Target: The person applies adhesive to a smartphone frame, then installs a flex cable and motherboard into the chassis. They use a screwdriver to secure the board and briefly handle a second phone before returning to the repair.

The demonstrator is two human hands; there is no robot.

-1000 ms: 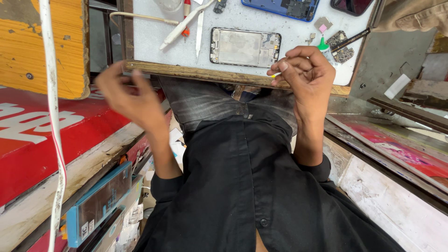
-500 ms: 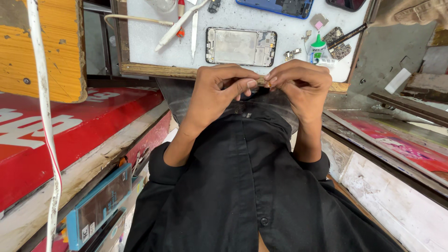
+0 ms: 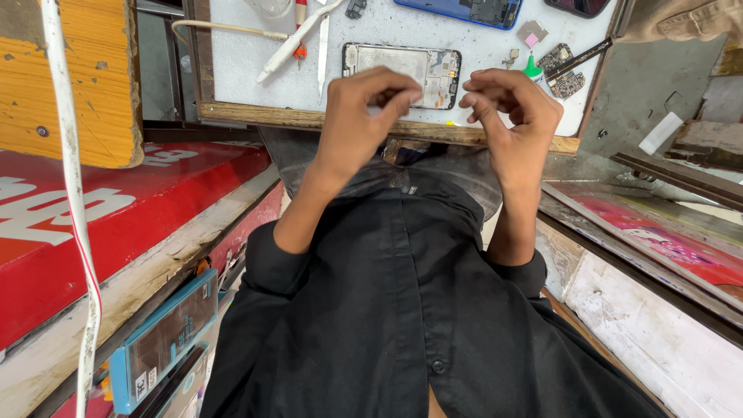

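Phone frame [image 3: 402,75], opened and screenless, lies flat on the white bench [image 3: 232,70], just beyond both hands. Left hand [image 3: 360,124]: grip pinched, fingertips pressed together; can't tell if anything tiny is in it. Right hand [image 3: 511,124]: fingers curled, loosely pinched, nothing visible. Looks like small-part handling above the frame; any placement needs fine fingertip control. Tweezers [image 3: 323,42] and circuit board [image 3: 565,73] lie further out.

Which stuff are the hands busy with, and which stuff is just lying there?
In use:
left hand, fingers pinched
right hand, fingers curled
opened phone just beyond both hands; whether they pinch something tiny cannot be told

Lying about:
blue phone
tweezers
white tool
circuit boards
white cable
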